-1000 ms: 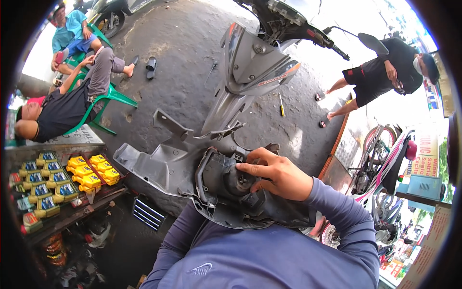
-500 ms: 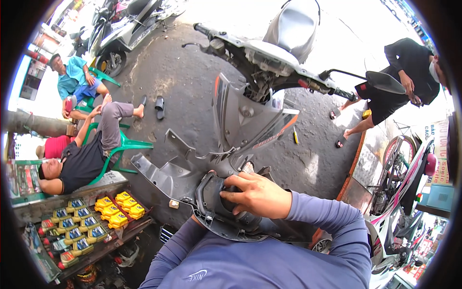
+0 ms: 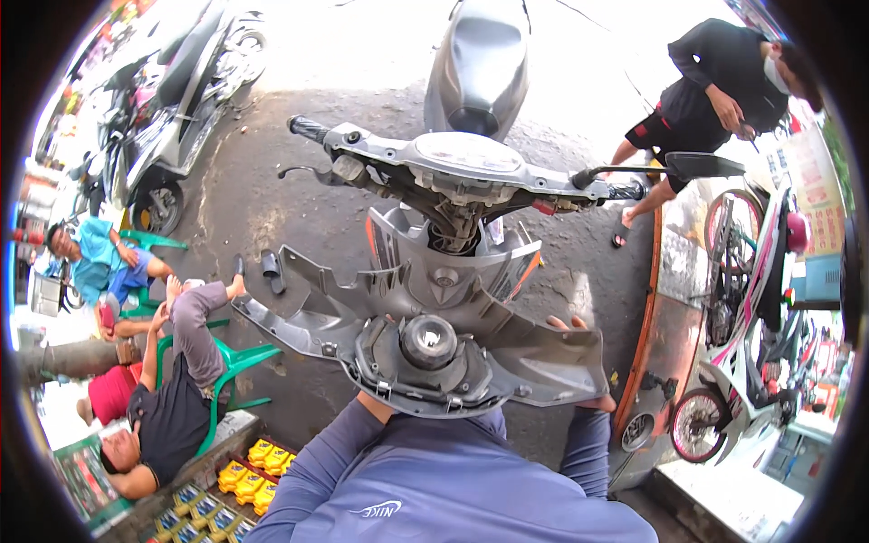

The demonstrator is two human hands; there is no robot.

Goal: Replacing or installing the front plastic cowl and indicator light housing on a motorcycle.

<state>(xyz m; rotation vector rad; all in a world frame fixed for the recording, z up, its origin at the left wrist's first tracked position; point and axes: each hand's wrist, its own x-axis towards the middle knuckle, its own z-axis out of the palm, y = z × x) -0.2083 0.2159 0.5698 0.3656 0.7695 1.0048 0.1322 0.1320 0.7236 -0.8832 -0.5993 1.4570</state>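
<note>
A grey plastic front fairing [image 3: 561,362] is held up before my body, its inner side facing me. In its middle sits a round, shiny headlight unit [image 3: 428,341]. My right hand [image 3: 596,404] grips the outer right wing, fingertips showing over the upper edge and the palm at the lower one. Under the left part is my left hand [image 3: 373,407], mostly hidden, with its wrist and apparently a fingertip visible; it holds the fairing from beneath. Just beyond stands a motor scooter with bare handlebars [image 3: 534,181], a grey leg shield [image 3: 416,267] and exposed wiring.
At left two people sit on green chairs [image 3: 240,357] beside a rack of yellow bottles [image 3: 249,480]. A standing person in black [image 3: 715,81] is at the far right. Parked motorbikes [image 3: 172,127] line both sides. A mirror [image 3: 701,166] sticks out right; sandals [image 3: 272,269] lie on the asphalt.
My right hand has left the headlight area and moved right, onto the fairing's right wing. The fairing now lies more level, with the headlight uncovered. The whole view has shifted.
</note>
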